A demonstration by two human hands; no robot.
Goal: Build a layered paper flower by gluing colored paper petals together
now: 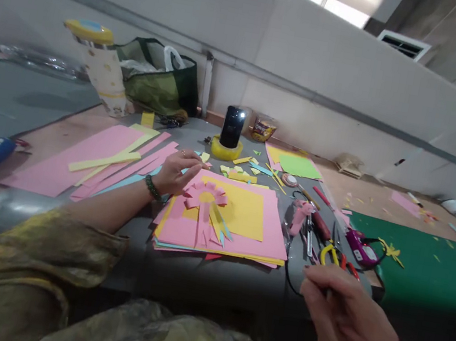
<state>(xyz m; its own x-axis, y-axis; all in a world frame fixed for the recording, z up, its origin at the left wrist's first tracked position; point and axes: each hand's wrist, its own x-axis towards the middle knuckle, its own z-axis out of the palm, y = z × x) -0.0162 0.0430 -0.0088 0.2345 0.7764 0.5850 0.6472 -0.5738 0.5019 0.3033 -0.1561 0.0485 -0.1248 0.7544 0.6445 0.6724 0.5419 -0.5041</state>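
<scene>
A paper rosette (206,197) of pink loops around a yellow centre, with pink, yellow and blue tails, lies on a yellow sheet (246,215) atop a stack of pink paper (258,249). My left hand (177,172), bracelet at the wrist, is at the stack's upper left corner beside the rosette; its fingers are bent, and a small pale scrap shows by the fingertips. Nearer the camera, my right hand (348,327) is raised right of the stack with thumb and forefinger pinched together; whatever they hold, if anything, cannot be made out.
Pink strips (121,175) and sheets lie left. A phone (232,127) stands on a yellow tape roll (226,149) behind the stack. Right are a pink glue gun (300,215), yellow-handled pliers (330,254), a purple device (362,248) and a green mat (426,270). A tumbler (100,68) and bag (159,85) stand behind.
</scene>
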